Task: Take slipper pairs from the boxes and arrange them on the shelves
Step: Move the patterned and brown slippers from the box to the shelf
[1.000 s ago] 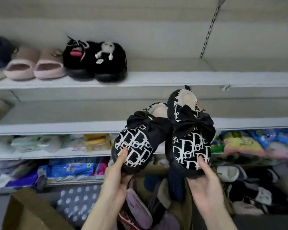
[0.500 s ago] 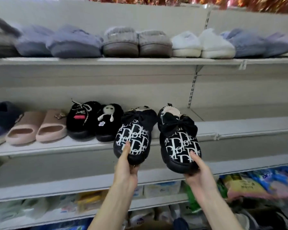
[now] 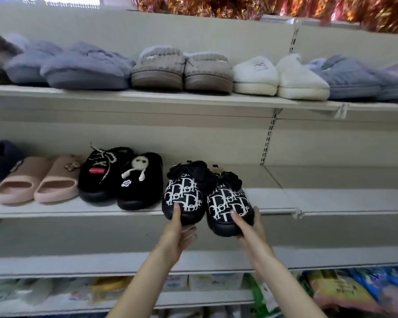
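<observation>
A: Position of the printed pair?
B: Centre of frame. Left slipper (image 3: 184, 198) and right slipper (image 3: 228, 203), black with white lettering and a black bow each, side by side and touching. Heels sit over the middle shelf (image 3: 331, 203). Toes stick out past its front edge, tipped toward the camera. Cannot tell whether the soles rest on the board.
A: Hands?
B: Left hand (image 3: 178, 237) grips the toe of the left slipper, thumb flat on top, fingers curled beneath the sole. Right hand (image 3: 253, 235) grips the toe of the right slipper, thumb on the print, one finger round the outer side, the others hidden below.
A: Neighbours on that shelf?
B: Just left of the pair, black fluffy slippers (image 3: 120, 180), one carrying a small white doll figure. Further left, pink slides (image 3: 35, 182).
A: Above?
B: Top shelf (image 3: 147, 96), upper part of frame, holds a row: blue plush pair (image 3: 78, 70), grey pair (image 3: 182, 70), white pair (image 3: 280, 76). Lower right corner has coloured packets (image 3: 354, 292), blurred.
</observation>
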The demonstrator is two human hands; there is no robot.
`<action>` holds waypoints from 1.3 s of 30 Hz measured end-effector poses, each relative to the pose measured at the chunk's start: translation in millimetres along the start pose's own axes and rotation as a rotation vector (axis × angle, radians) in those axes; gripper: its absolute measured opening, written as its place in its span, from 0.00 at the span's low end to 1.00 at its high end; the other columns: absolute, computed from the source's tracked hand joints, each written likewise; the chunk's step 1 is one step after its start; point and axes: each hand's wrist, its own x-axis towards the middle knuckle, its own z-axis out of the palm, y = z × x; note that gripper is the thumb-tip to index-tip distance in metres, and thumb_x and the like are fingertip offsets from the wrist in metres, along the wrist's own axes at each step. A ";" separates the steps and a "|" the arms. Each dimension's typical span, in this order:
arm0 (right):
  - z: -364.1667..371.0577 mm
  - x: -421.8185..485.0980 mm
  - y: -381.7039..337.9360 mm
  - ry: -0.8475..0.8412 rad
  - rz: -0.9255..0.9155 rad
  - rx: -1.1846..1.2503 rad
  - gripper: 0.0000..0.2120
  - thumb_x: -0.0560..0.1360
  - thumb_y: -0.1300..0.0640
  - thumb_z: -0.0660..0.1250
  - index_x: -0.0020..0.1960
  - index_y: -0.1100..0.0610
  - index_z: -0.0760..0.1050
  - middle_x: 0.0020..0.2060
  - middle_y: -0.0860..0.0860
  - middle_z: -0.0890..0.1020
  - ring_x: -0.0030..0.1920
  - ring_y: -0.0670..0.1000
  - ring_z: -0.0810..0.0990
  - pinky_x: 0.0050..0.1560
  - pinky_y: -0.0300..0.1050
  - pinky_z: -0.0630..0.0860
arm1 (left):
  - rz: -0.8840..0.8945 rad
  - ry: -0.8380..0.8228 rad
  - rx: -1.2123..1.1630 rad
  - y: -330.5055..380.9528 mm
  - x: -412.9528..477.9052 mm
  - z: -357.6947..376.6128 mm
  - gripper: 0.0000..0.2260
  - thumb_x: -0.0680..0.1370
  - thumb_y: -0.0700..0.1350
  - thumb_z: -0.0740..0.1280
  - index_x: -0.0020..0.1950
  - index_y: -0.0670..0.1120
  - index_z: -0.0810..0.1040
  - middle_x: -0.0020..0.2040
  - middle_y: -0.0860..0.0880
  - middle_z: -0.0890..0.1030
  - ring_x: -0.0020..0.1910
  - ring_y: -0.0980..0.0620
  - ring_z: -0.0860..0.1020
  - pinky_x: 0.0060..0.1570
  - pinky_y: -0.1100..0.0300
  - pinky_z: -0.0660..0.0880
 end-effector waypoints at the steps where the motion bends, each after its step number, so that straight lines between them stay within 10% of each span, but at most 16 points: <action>1: -1.9 3.5 -1.9 -0.029 -0.062 -0.104 0.38 0.62 0.52 0.81 0.62 0.39 0.61 0.52 0.35 0.76 0.51 0.36 0.77 0.52 0.37 0.74 | -0.024 0.001 0.123 1.2 0.3 -3.9 0.29 0.74 0.68 0.58 0.53 0.41 0.75 0.47 0.42 0.80 0.42 0.47 0.78 0.42 0.54 0.79; 6: -20.6 28.6 -3.9 -0.184 -0.295 -0.431 0.38 0.64 0.63 0.79 0.60 0.35 0.63 0.55 0.32 0.73 0.54 0.30 0.74 0.54 0.26 0.71 | 0.560 0.375 0.569 -2.7 -10.6 -30.3 0.21 0.78 0.62 0.58 0.43 0.44 0.74 0.41 0.45 0.82 0.39 0.47 0.80 0.46 0.48 0.79; 12: -31.2 57.8 -1.6 -0.097 -0.227 -0.808 0.52 0.54 0.30 0.71 0.74 0.41 0.56 0.67 0.50 0.69 0.70 0.53 0.63 0.69 0.50 0.64 | 1.168 0.200 1.524 29.0 7.1 -41.3 0.28 0.75 0.67 0.56 0.71 0.55 0.70 0.70 0.48 0.69 0.69 0.48 0.67 0.68 0.54 0.63; 15: -33.7 65.8 -8.3 -0.097 -0.258 -1.077 0.54 0.57 0.27 0.67 0.76 0.44 0.52 0.71 0.51 0.66 0.70 0.57 0.60 0.69 0.51 0.60 | 1.100 0.091 1.841 43.6 19.8 -37.5 0.34 0.72 0.73 0.49 0.76 0.62 0.55 0.78 0.48 0.57 0.76 0.46 0.56 0.73 0.56 0.49; 23: -28.8 84.9 -25.0 -0.354 -0.334 -1.228 0.51 0.63 0.38 0.75 0.76 0.38 0.47 0.77 0.46 0.44 0.75 0.56 0.55 0.70 0.53 0.60 | 0.998 0.155 2.028 57.3 45.4 -20.4 0.39 0.67 0.75 0.42 0.76 0.63 0.44 0.79 0.46 0.53 0.77 0.45 0.56 0.75 0.51 0.50; 31: -20.1 106.9 -21.2 -0.371 -0.306 -1.265 0.49 0.66 0.36 0.72 0.77 0.38 0.45 0.78 0.48 0.41 0.75 0.56 0.56 0.70 0.51 0.62 | 0.930 0.206 2.067 71.3 75.7 -14.2 0.41 0.66 0.75 0.39 0.77 0.61 0.44 0.79 0.46 0.54 0.75 0.43 0.61 0.73 0.45 0.55; 39: -10.3 123.7 -19.2 -0.372 -0.268 -1.226 0.49 0.67 0.40 0.74 0.77 0.40 0.47 0.77 0.50 0.44 0.74 0.59 0.59 0.73 0.50 0.60 | 0.990 0.186 2.108 77.4 94.3 -12.9 0.38 0.74 0.72 0.40 0.74 0.52 0.66 0.67 0.37 0.74 0.56 0.36 0.79 0.57 0.38 0.73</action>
